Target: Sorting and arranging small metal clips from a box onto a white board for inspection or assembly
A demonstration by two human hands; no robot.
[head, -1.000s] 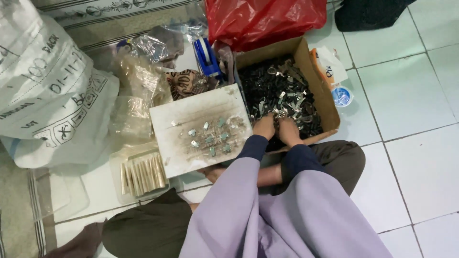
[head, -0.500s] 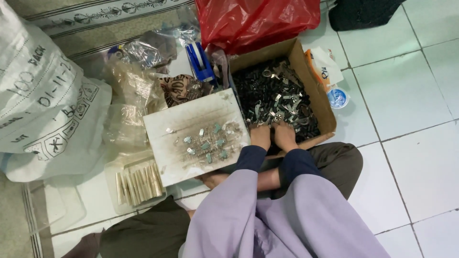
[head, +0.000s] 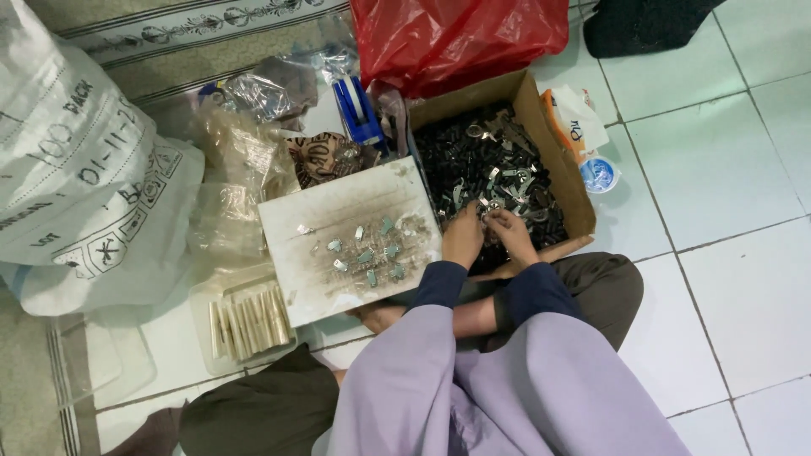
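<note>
We keep both hands low at the near edge of the cardboard box (head: 553,148), left hand (head: 463,239) and right hand (head: 510,235) pinched narrow on small metal clips (head: 490,205), working one piece at a time. Beyond the box lies a red bag (head: 456,38); a white printed sack (head: 76,186) sits at the floor's left.

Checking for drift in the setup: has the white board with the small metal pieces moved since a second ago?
No. The white board keeps its right edge against the cardboard box, with the tray of sticks at its lower left corner as before.
</note>
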